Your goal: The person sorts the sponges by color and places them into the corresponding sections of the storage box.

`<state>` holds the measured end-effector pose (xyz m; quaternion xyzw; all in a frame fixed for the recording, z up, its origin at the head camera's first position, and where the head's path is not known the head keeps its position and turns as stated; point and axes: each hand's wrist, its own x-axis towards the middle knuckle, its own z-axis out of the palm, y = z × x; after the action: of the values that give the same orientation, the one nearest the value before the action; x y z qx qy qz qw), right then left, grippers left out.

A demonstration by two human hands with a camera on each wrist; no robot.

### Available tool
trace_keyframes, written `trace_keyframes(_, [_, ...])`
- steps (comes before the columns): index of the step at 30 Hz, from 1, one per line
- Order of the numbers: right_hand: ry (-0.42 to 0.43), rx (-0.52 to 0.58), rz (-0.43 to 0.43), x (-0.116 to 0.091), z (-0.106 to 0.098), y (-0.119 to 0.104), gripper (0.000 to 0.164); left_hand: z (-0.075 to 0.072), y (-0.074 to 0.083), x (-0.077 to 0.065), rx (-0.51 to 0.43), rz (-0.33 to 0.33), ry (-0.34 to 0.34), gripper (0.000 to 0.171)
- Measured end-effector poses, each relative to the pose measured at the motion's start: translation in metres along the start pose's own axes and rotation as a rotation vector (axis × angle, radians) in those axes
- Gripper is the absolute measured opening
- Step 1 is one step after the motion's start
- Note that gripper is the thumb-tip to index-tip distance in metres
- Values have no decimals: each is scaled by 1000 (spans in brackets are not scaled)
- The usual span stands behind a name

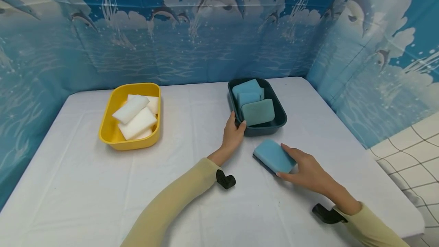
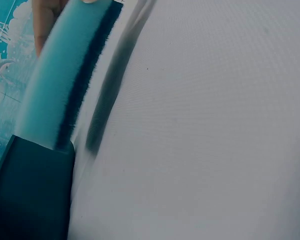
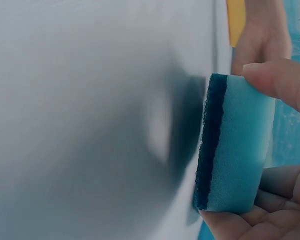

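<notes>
My right hand (image 1: 310, 172) pinches a blue sponge (image 1: 274, 155) between thumb and fingers. A dark scouring layer runs along the sponge's underside, and in the right wrist view the sponge (image 3: 235, 145) shows a gap and shadow between it and the white cloth. My left hand (image 1: 233, 136) holds the near left corner of a dark green tub (image 1: 279, 125), thumb at the rim. Inside that tub lie several blue sponges (image 1: 258, 112), one greener than the others. From the left wrist, the held sponge (image 2: 60, 85) overlaps the tub's edge (image 2: 32, 185).
A yellow tub (image 1: 130, 146) with several white sponges (image 1: 137, 123) stands on the left of the table. White cloth covers the table (image 1: 192, 125). Behind and to the right hangs a dolphin-print curtain (image 1: 205, 56); a tiled surface (image 1: 411, 163) shows beyond the right edge.
</notes>
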<state>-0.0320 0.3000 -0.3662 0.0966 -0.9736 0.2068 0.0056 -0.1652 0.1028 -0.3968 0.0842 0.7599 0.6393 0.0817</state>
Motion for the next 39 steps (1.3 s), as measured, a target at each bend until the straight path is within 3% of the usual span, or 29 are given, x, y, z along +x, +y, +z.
trace_keyframes(8, [13, 5, -46, 2, -19, -3, 81, -1, -1, 1, 3, -12, 3, 61])
trace_keyframes(15, [31, 60, -9, 16, -35, 3, 78, -1, -2, 2, 13, -1, 7, 60])
trace_keyframes(24, [-88, 161, -11, 36, -59, 6, 69, 1, -1, 2, 13, 23, 24, 59])
trace_keyframes(27, [-85, 184, -28, 37, -69, 3, 67, 1, 0, 2, 13, 21, 22, 59])
trace_keyframes(31, [-32, 184, 5, 47, -84, 1, 69, 1, 1, 3, 13, 18, 23, 59])
trace_keyframes(39, [14, 196, 174, 93, -102, 8, 74, 1, -5, 6, 12, 8, 29, 59])
